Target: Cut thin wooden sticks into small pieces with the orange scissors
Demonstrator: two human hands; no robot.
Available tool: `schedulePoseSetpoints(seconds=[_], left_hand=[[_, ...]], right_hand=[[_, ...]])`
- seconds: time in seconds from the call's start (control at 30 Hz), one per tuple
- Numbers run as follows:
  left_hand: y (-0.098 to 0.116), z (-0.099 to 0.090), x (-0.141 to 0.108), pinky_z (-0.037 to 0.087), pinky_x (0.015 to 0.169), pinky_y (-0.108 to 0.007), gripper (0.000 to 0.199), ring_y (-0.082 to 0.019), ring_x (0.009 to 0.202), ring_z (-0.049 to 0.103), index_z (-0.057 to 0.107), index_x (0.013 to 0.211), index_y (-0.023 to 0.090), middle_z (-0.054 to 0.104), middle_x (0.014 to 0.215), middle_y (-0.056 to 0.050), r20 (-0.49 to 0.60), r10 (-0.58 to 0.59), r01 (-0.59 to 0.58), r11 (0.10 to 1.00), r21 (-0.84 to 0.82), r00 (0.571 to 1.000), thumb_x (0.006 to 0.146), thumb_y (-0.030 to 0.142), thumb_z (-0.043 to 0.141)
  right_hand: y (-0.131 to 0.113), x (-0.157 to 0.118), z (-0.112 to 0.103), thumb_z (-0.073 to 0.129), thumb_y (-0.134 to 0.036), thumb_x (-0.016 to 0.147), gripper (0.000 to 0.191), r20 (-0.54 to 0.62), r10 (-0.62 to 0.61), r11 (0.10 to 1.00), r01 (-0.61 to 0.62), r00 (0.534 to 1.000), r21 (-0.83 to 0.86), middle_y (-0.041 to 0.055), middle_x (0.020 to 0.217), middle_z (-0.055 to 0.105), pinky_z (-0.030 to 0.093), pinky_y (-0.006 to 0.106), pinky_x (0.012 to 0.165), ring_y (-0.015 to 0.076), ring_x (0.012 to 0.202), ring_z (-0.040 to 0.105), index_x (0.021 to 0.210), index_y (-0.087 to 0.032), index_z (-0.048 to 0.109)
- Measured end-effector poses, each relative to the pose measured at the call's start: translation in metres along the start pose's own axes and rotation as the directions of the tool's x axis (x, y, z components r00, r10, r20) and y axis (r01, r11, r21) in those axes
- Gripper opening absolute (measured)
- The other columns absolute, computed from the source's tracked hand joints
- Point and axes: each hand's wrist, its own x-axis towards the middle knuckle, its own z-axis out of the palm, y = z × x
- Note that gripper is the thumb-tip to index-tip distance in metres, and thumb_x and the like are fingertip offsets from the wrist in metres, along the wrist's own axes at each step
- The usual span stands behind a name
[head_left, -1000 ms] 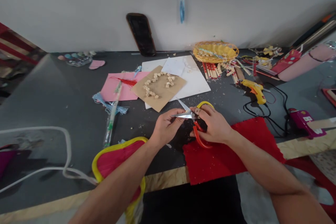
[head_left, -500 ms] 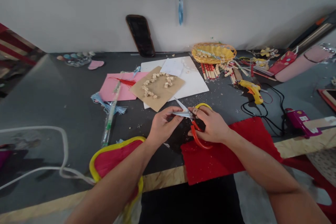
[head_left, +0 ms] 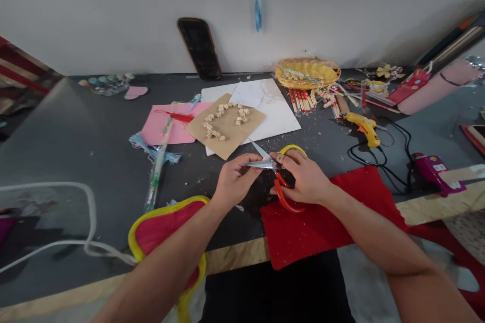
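My right hand (head_left: 305, 176) grips a pair of scissors (head_left: 278, 181) with red and yellow handles, their blades spread apart and pointing left. My left hand (head_left: 237, 176) is closed in a pinch at the blades; what it pinches is mostly hidden, with only a tiny pale bit showing between the blades. Just beyond the hands, a brown square of paper (head_left: 227, 149) carries small pale clustered pieces (head_left: 214, 131) set out in a curve. Under my right forearm lies a red cloth (head_left: 295, 242).
A yellow glue gun (head_left: 364, 128) with a black cord lies at right, near a purple box (head_left: 435, 174). Behind stand a wicker basket (head_left: 308, 83) and a phone (head_left: 200, 50) against the wall. Blue tassels (head_left: 155, 151) and a pink sheet (head_left: 151, 131) are at left.
The view has shifted slightly. Both hands and the scissors keep nearly the same pose, with the blades still spread.
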Motion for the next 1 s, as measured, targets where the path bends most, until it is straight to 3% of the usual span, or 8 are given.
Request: schedulePoseSetpoints(seconds=[0.4, 1.0], left_hand=[[-0.0051, 0.0024, 0.0004, 0.045, 0.061, -0.021, 0.018, -0.011, 0.065, 0.059, 0.069, 0.083, 0.016, 0.068, 0.077, -0.002, -0.022, -0.022, 0.019, 0.989, -0.148, 1.000, 0.078, 0.033, 0.069], [-0.0032, 0.0016, -0.0008, 0.047, 0.065, -0.023, 0.014, -0.014, 0.068, 0.061, 0.066, 0.081, 0.016, 0.068, 0.075, -0.002, 0.023, 0.009, -0.008, 1.000, -0.030, 1.000, 0.081, 0.029, 0.060]], right_hand=[[-0.0055, 0.0004, 0.0005, 0.062, -0.058, 0.080, 0.071, 0.007, 0.080, 0.995, -0.080, 0.997, 0.063, 0.0147, 0.120, 0.058, 0.053, 0.046, 0.092, 0.0303, 0.113, 0.056, 0.137, -0.018, 0.046], [-0.0045, 0.0012, 0.0012, 0.061, -0.056, 0.081, 0.070, -0.004, 0.032, 0.998, -0.032, 0.999, -0.054, 0.0146, 0.118, 0.056, 0.052, 0.048, 0.092, 0.0308, 0.111, 0.053, 0.137, -0.018, 0.043]])
